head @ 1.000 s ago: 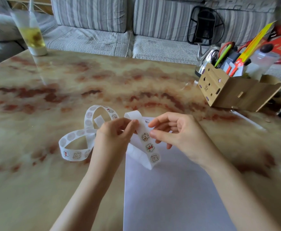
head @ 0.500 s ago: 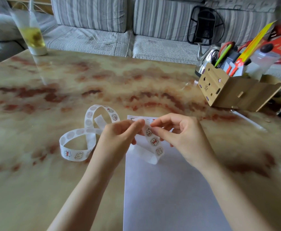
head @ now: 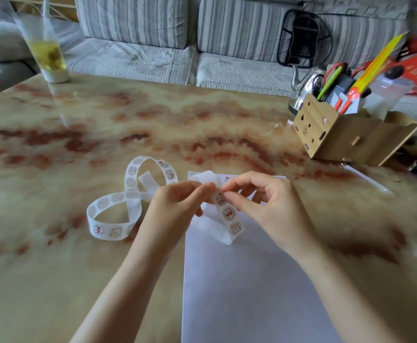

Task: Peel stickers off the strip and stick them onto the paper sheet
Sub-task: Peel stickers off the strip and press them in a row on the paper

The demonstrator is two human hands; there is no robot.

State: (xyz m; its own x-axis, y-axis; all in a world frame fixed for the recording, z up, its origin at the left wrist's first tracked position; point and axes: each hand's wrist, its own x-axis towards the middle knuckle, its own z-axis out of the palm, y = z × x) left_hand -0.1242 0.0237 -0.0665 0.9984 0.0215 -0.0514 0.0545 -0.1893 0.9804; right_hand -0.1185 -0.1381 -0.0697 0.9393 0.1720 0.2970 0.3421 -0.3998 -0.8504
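Observation:
A long white sticker strip [head: 114, 220] with small round cartoon stickers curls in loops on the table left of centre. Its end [head: 228, 214] rises over the white paper sheet [head: 242, 288], which lies in front of me. My left hand [head: 177, 206] pinches the strip just above the paper's far edge. Thumb and forefinger of my right hand [head: 259, 206] pinch at a sticker on the strip's face. Two small stickers [head: 223, 179] sit on the paper near its far edge.
A wooden organiser [head: 346, 134] with pens, scissors and a yellow ruler stands at the right, a metal kettle [head: 306, 87] behind it. A tall glass of yellow drink [head: 47, 55] stands at the far left corner. A striped sofa runs behind the marble-patterned table [head: 153, 125].
Both hands have drawn closer together over the paper's far edge. The strip's held end has shifted right and lower, and my right fingertips now pinch at a sticker.

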